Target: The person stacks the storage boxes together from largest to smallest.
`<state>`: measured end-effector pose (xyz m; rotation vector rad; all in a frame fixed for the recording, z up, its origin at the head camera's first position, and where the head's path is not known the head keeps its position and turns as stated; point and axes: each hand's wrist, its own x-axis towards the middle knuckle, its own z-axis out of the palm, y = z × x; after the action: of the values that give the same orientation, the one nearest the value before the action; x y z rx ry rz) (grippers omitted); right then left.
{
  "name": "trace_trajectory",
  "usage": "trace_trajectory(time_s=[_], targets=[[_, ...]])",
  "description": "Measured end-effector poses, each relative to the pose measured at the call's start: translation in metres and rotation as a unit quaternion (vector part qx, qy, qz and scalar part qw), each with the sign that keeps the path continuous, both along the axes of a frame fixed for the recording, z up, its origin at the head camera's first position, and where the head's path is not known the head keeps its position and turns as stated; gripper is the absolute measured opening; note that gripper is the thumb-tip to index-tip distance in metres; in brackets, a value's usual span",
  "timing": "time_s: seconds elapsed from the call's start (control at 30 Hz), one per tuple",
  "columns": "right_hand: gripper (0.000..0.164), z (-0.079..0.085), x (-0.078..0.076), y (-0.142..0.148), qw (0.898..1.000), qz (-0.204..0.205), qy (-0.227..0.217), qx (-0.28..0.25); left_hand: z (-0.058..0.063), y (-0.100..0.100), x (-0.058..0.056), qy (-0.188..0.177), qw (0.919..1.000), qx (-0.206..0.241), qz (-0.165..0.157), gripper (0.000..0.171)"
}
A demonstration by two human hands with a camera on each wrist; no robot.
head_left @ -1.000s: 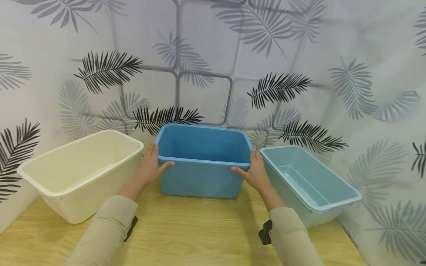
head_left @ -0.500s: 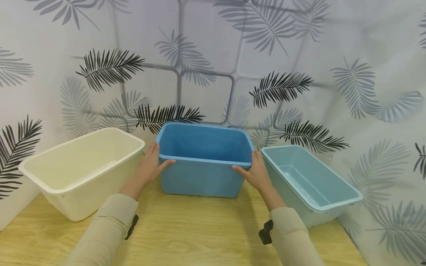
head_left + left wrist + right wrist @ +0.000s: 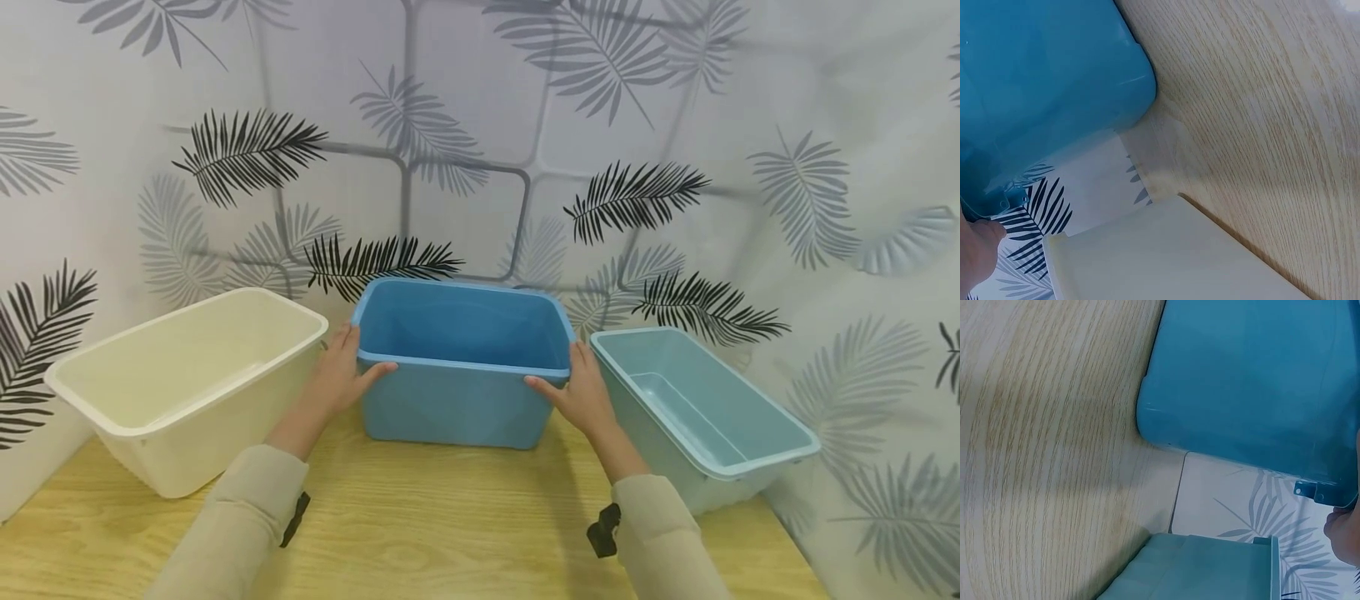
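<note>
Hardly anything moves from the earlier frame, save a slight slide of the whole head view. The left hand [image 3: 339,372] and right hand [image 3: 583,387] grip a blue bin [image 3: 453,408] at opposite ends, by its rim. It stands on the counter [image 3: 442,525] between them. A cream bin [image 3: 210,437] sits just left of the left hand, a pale teal bin [image 3: 720,379] just right of the right.

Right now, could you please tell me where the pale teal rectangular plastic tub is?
In the head view, the pale teal tub sits on the right side of the wood-grain table, just to the right of the blue rectangular plastic tub.
</note>
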<state>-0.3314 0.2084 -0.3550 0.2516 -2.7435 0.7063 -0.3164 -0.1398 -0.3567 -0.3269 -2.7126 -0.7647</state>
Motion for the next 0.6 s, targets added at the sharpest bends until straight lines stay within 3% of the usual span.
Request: trace_trajectory(time_s=[0.6], targets=[[0.095,-0.0037,0.0086,0.0003,0.999,0.008,0.04,-0.006,-0.0008,-0.0004,0.0092,0.025,0.9997,-0.002,0.002,0.093]])
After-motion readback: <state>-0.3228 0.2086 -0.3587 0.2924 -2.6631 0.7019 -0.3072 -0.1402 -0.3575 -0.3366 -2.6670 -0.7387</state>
